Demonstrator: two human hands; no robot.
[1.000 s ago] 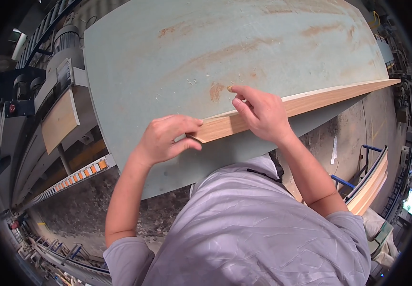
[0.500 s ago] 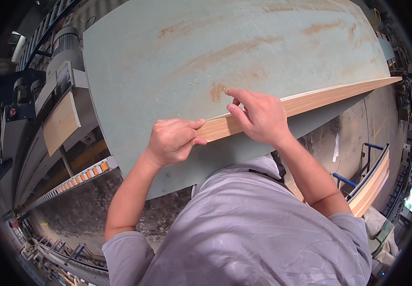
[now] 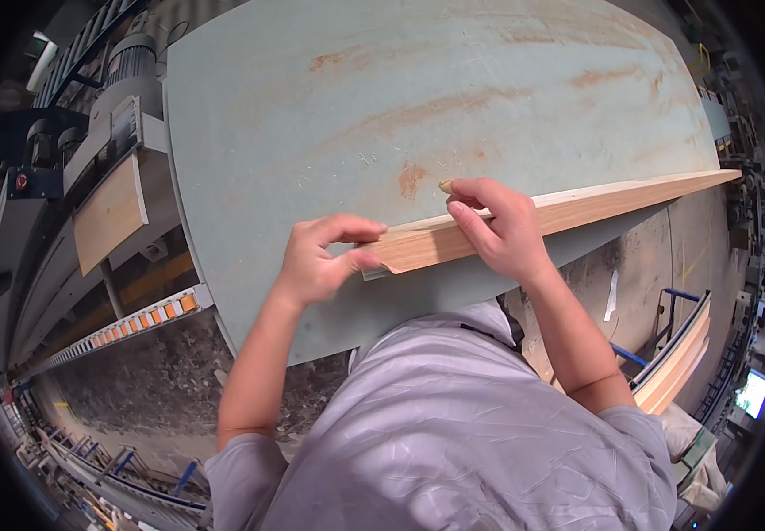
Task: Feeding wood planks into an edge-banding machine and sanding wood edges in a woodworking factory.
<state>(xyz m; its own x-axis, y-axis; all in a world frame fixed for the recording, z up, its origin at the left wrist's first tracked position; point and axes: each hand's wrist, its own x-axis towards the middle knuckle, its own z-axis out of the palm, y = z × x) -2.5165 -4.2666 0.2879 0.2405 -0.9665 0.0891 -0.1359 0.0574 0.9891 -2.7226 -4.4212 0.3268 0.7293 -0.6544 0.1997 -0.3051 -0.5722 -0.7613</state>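
A long light-brown wooden strip (image 3: 595, 200) runs slantwise over a pale green tabletop (image 3: 267, 168), its near-left end shaped with a notched profile. At that end, my left hand (image 3: 320, 257) pinches the strip, fingers on top and thumb low against the end. My right hand (image 3: 502, 226) straddles the strip a little further along, thumb at the near face and fingers bent over the far edge. A small yellowish-tan bit shows at its index fingertip; whether it is a covering or something held, I cannot make out.
Rust-brown smears (image 3: 411, 180) and wood chips mark the tabletop. Machinery with a motor (image 3: 132, 58) stands at the left, beside a roller rail (image 3: 148, 314) with orange rollers. A blue-framed rack (image 3: 657, 345) holding wooden strips is at the lower right.
The strip's near end has shifted slightly right and down in view. My left fingers and thumb have spread a little, and my right index finger has bent inward. The whole view has turned slightly.
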